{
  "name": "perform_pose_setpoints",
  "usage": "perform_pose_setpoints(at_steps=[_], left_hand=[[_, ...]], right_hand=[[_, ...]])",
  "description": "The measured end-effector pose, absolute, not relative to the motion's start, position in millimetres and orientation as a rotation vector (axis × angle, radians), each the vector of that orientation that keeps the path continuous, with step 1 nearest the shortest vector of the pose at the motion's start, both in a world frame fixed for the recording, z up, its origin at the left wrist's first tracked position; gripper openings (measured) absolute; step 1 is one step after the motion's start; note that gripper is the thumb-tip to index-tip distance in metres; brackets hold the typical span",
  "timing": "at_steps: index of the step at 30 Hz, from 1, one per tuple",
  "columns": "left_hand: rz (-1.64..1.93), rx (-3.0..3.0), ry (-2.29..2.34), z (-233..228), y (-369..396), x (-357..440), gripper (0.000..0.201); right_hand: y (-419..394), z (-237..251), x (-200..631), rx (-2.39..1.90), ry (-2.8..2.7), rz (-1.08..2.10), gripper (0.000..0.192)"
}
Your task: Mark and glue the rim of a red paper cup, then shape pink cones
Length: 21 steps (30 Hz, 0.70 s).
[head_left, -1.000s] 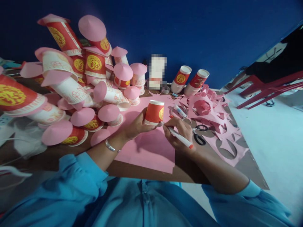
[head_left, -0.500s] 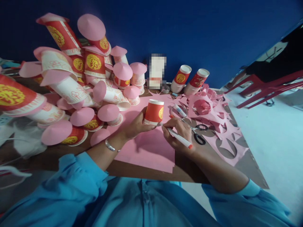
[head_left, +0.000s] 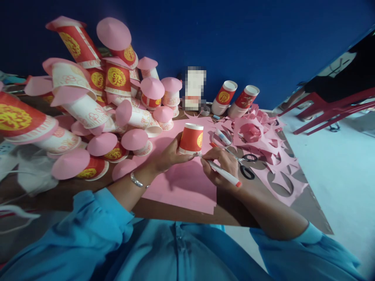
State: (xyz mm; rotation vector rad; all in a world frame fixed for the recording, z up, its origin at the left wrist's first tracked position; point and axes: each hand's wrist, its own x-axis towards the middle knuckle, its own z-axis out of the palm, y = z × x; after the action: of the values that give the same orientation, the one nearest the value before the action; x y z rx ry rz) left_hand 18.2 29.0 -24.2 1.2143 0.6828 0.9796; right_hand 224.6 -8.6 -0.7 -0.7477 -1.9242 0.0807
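My left hand [head_left: 172, 153] is closed round a red and white paper cup [head_left: 191, 139], held upside down above the pink paper sheet [head_left: 187, 195]. Pinched in my right hand [head_left: 221, 166] is a white marker pen [head_left: 225, 174] with a red end. Its tip meets the white band near the cup's lower edge, though the exact mark is too small to see. Scissors with black handles [head_left: 247, 171] lie just right of my right hand, partly behind it. A white glue stick [head_left: 222, 137] rests beyond that hand.
Many paper cups with pink cone tops [head_left: 117, 80] are piled on the left. Two stacks of cups [head_left: 225, 93] lean by the blue wall. Cut pink paper scraps [head_left: 263, 136] cover the table's right side. A red plastic chair [head_left: 313, 105] stands beyond, near another person.
The marker's red end has swung slightly right and down, while its tip stays at the cup's lower edge. The cup has barely shifted in my left hand.
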Motion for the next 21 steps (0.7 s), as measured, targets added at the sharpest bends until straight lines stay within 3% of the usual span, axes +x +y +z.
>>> perform_pose_setpoints(at_steps=[21], left_hand=[[0.942, 1.265, 0.698, -17.5, 27.5, 17.8, 0.071]], right_hand=[[-7.1, 5.0, 222.4, -0.762, -1.949, 0.039, 0.011]])
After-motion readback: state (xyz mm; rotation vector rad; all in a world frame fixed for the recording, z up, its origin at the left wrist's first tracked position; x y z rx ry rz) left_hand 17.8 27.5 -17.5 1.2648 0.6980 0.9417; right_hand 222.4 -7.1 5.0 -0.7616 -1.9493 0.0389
